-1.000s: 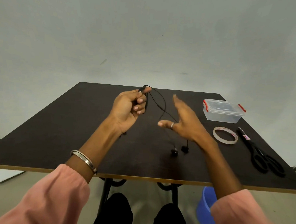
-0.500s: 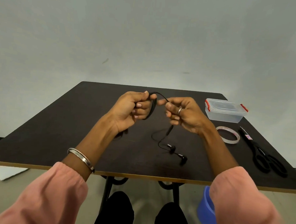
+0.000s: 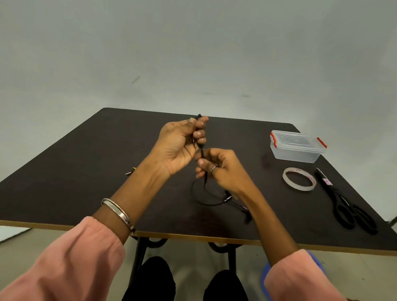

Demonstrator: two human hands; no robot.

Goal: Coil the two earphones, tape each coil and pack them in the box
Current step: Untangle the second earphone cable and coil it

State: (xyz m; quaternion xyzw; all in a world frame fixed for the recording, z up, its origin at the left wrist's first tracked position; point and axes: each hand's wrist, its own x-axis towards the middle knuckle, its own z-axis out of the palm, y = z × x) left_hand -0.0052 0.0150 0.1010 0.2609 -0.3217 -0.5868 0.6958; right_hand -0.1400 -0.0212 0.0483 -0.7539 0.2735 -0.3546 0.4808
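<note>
Above the middle of the dark brown desk (image 3: 75, 177), your left hand (image 3: 179, 146) grips part of the thin black earphone cable (image 3: 199, 198); your right hand (image 3: 219, 169), just below, pinches the same cable. Its loose loop and earbuds lie on the desk under your right wrist. Far right: clear plastic box with red clips (image 3: 296, 147). Nearer: clear tape roll (image 3: 299, 179), black scissors (image 3: 349, 208).

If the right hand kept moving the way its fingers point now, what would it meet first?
The right hand points left and slightly away, so it would most likely meet the left hand, which grips the same black earphone cable; they look almost touching, though depth is unclear.
</note>
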